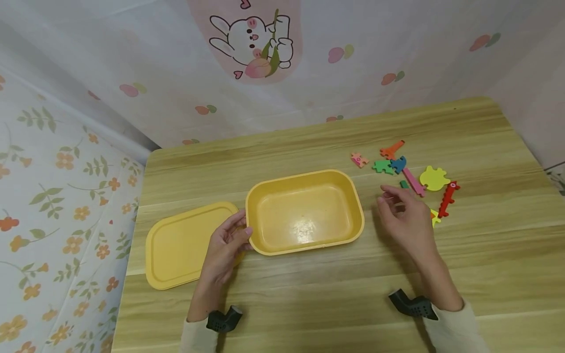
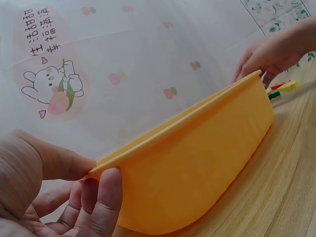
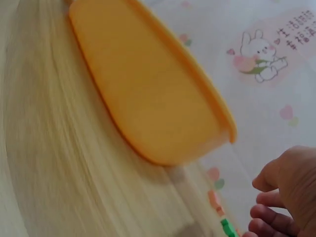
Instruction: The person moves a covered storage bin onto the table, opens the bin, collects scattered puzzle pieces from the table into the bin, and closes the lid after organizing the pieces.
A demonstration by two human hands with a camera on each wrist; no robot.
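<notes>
My left hand (image 1: 227, 245) pinches the left rim of a yellow plastic box (image 1: 304, 211), thumb over the edge and fingers below it, as the left wrist view shows. The box's inside is bare. To the right of the box, my right hand (image 1: 408, 220) hovers with loosely bent fingers and nothing between them. Just beyond it lie colourful puzzle pieces: a green piece (image 1: 382, 167), a blue piece (image 1: 398, 164), a pink strip (image 1: 414, 182), a yellow piece (image 1: 434, 178) and a red piece (image 1: 448, 199). Another yellow piece (image 1: 435, 218) is partly hidden behind the right hand.
A yellow lid (image 1: 185, 245) lies flat at the left, partly under the left hand. Farther back are an orange piece (image 1: 392, 149) and a peach piece (image 1: 359, 159). The wooden table (image 1: 309, 304) meets a patterned curtain (image 1: 154, 59) at its back and left.
</notes>
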